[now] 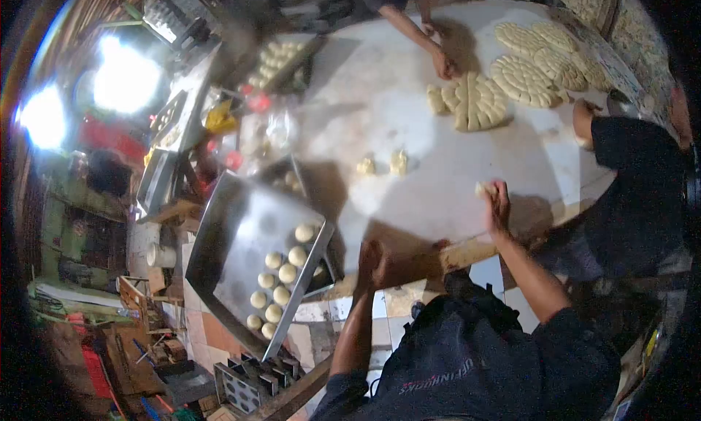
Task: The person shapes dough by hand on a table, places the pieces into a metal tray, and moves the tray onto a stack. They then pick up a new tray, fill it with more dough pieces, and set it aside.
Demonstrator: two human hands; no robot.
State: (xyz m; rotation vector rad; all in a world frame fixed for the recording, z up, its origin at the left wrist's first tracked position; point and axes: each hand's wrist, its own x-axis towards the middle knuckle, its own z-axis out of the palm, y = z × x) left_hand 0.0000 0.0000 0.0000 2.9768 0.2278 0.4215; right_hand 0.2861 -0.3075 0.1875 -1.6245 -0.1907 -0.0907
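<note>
My right hand (498, 208) is raised above the near side of the pale work table (438, 180), fingers closed on a small piece of dough (483, 190). At the table's front edge, just right of the deep metal tray, my left hand (373, 263) is in shadow. Its fingers look curled in, and whatever may be under them is hidden. Two small dough lumps (399, 162) lie on the table ahead of my hands. Several round dough balls (287, 273) rest in the right part of the metal tray (234, 202).
Across the table a person's hand (442, 63) touches a scored dough slab (475, 103). More cut slabs (524, 80) lie at the far right. Another person's dark sleeve (631, 147) reaches in from the right. A second tray of dough (274, 64) stands at the back left.
</note>
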